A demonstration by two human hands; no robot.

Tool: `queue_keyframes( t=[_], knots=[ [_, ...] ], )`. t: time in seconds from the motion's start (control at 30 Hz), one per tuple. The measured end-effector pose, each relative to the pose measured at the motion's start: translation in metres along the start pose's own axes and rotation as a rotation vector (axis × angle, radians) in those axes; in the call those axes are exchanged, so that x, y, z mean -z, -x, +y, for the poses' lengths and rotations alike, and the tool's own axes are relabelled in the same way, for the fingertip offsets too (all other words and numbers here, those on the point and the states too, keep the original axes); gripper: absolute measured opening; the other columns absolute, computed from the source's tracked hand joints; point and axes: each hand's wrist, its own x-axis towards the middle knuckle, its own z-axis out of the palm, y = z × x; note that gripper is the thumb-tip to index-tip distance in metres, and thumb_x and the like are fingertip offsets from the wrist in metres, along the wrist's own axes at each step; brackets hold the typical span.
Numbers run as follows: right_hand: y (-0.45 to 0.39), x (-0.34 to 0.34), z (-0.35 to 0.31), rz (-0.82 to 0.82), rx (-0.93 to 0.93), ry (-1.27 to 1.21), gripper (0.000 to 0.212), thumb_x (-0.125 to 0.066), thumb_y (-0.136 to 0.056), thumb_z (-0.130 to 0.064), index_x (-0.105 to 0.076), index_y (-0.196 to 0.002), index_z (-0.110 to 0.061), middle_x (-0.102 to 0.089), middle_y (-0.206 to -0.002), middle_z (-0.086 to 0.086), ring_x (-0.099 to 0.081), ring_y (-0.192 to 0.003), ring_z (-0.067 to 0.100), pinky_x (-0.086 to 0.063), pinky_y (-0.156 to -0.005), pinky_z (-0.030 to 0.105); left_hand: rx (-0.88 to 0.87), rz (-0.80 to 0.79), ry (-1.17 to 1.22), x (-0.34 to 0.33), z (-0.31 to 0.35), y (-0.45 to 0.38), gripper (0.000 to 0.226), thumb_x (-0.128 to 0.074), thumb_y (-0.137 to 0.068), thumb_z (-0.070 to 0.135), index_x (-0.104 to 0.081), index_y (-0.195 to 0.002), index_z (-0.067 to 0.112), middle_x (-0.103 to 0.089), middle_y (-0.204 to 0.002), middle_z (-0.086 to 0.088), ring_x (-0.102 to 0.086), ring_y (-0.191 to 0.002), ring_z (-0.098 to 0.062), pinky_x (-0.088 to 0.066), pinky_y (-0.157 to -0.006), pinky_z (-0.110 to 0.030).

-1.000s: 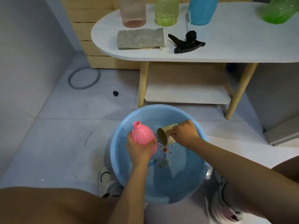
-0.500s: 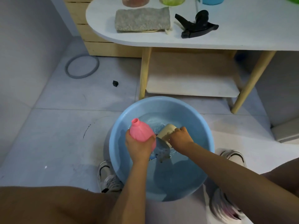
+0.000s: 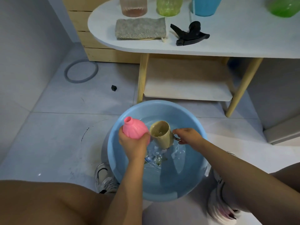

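A light blue basin (image 3: 191, 190) of water stands on the floor between my feet. Over its left side my left hand (image 3: 132, 144) grips a pink bottle (image 3: 134, 129), open neck pointing up and to the left. Right beside it my right hand (image 3: 186, 136) holds a beige mug (image 3: 162, 135) by its handle. The mug is lifted above the water, nearly upright, with some water inside and drips falling from its base. The water below it is rippled.
A white oval table (image 3: 227, 44) stands beyond the basin with a lower shelf (image 3: 186, 93). On it lie a grey cloth (image 3: 140, 28) and a black spray trigger (image 3: 190, 34), behind them several coloured bottles. A grey ring (image 3: 81, 73) and a small black piece (image 3: 114, 88) lie on the floor.
The mug went from tipped over, down into the water, and is now lifted out nearly upright with water in it. The pink bottle stayed in my left hand.
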Motion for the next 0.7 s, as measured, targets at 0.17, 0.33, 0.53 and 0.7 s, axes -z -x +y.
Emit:
queue_keyframes(
  t=[0.17,0.33,0.53,0.7],
  knots=[
    [0.016,0.017,-0.017,0.082,0.083,-0.020,0.034,-0.070,-0.079,-0.039,-0.057,-0.067,-0.009,-0.048,-0.060,-0.001,-0.047,-0.060,0.014,-0.049,-0.069,0.028,-0.009,-0.036,0.045,0.001,0.005,0.004,0.080,-0.082,-0.054,0.006,-0.039,-0.114,0.037,-0.047,-0.097,0.018,-0.050,-0.076,0.001,-0.035,-0.036,-0.004],
    [0.031,0.028,-0.031,0.132,0.186,-0.051,0.042,-0.073,-0.075,-0.043,-0.053,-0.050,-0.015,-0.049,-0.054,-0.004,-0.046,-0.061,0.015,-0.044,-0.063,0.027,-0.038,-0.109,-0.071,0.001,-0.001,0.012,0.088,-0.083,-0.055,0.010,-0.041,-0.131,0.025,-0.049,-0.121,0.001,-0.054,-0.099,-0.021,-0.055,-0.067,-0.033],
    [0.042,0.030,-0.049,0.162,0.229,-0.041,0.058,-0.074,-0.071,-0.048,-0.042,-0.031,-0.021,-0.038,-0.039,-0.014,-0.038,-0.052,0.015,-0.035,-0.058,0.025,-0.111,-0.172,-0.166,-0.002,0.000,0.018,0.092,-0.084,-0.056,0.012,-0.037,-0.134,0.024,-0.042,-0.129,-0.004,-0.051,-0.110,-0.029,-0.054,-0.080,-0.049],
    [0.052,0.034,-0.067,0.170,0.299,0.001,0.059,-0.077,-0.068,-0.045,-0.031,-0.040,-0.022,-0.031,-0.050,0.000,-0.028,-0.055,0.019,-0.026,-0.058,0.029,-0.138,-0.177,-0.238,0.000,-0.005,0.019,0.095,-0.086,-0.058,0.016,-0.034,-0.137,0.026,-0.037,-0.132,-0.003,-0.047,-0.115,-0.029,-0.052,-0.085,-0.049]
  ],
)
